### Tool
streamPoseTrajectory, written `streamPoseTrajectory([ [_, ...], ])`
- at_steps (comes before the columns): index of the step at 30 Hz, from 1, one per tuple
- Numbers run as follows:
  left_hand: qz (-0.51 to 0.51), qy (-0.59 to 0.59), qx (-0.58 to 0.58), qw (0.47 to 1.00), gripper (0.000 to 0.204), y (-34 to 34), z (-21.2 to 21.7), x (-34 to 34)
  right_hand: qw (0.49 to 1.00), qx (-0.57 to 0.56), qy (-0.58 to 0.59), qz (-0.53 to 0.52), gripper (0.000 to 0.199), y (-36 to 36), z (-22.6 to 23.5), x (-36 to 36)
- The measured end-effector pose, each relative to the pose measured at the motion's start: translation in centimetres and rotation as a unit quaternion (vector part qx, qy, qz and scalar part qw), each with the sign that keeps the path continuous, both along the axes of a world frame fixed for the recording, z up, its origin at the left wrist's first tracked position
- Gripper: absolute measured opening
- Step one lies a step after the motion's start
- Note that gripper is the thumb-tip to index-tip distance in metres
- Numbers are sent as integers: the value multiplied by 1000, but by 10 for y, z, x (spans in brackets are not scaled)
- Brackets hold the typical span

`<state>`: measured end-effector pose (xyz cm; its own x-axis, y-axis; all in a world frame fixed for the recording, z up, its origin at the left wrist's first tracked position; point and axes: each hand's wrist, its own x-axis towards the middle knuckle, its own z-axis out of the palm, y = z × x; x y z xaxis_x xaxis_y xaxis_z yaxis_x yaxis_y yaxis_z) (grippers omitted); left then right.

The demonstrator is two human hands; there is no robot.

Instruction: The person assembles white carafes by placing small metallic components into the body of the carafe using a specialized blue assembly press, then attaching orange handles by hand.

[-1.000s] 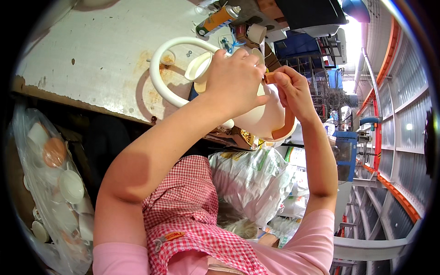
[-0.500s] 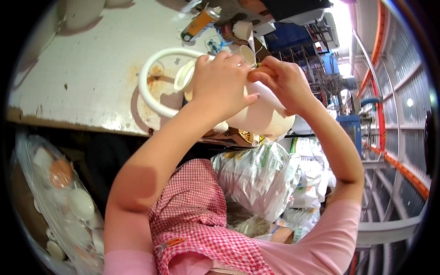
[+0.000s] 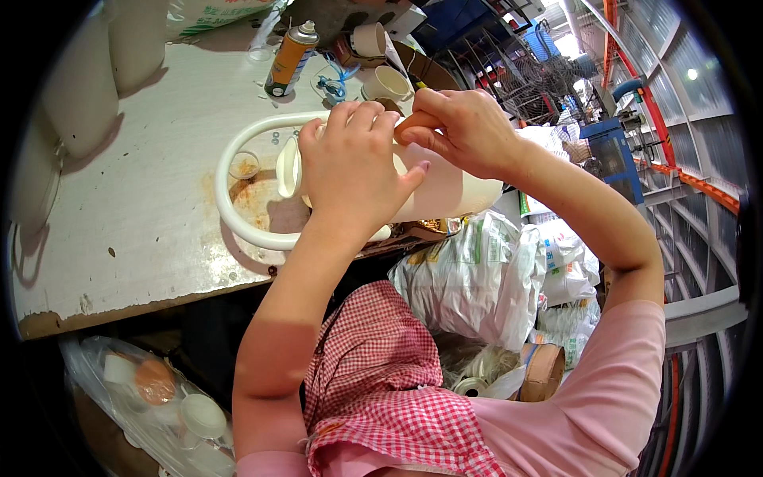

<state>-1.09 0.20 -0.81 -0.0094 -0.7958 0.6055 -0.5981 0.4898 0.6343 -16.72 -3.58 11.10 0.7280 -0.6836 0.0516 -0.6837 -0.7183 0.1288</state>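
Observation:
A white plastic jug-like vessel (image 3: 453, 191) lies on its side at the table's front edge, with a thick white hoop (image 3: 224, 187) curving out on its left. A pale oval rim (image 3: 288, 169) shows inside the hoop. My left hand (image 3: 355, 163) lies over the vessel and grips it, thumb apart from the fingers. On its far right side, my right hand (image 3: 469, 131) is closed, fingers bent against the vessel. An orange-brown piece (image 3: 418, 122) pokes out of that fist; its kind is unclear. My hands hide the vessel's middle.
The white table (image 3: 159, 222) has a chipped front edge. An orange spray can (image 3: 292, 60) and white cups (image 3: 387, 83) stand behind. Large white containers (image 3: 79, 87) stand far left. Below are a bag of white parts (image 3: 203, 416) and white sacks (image 3: 477, 278).
The view has shifted, showing more of the table's left side and back. Both hands stay on the vessel; the right fist has moved slightly, and the orange-brown piece stays in it.

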Motion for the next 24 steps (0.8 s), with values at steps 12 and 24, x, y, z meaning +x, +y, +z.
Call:
streamPoseTrajectory([
  [12, -48, -4, -24, 999, 54, -7, 5, 7, 996, 13, 4, -84, 35, 10, 6, 10],
  [24, -85, -74, -29, 993, 50, -3, 35, -4, 695, -143, -614, -346, 41, 70, -86, -153],
])
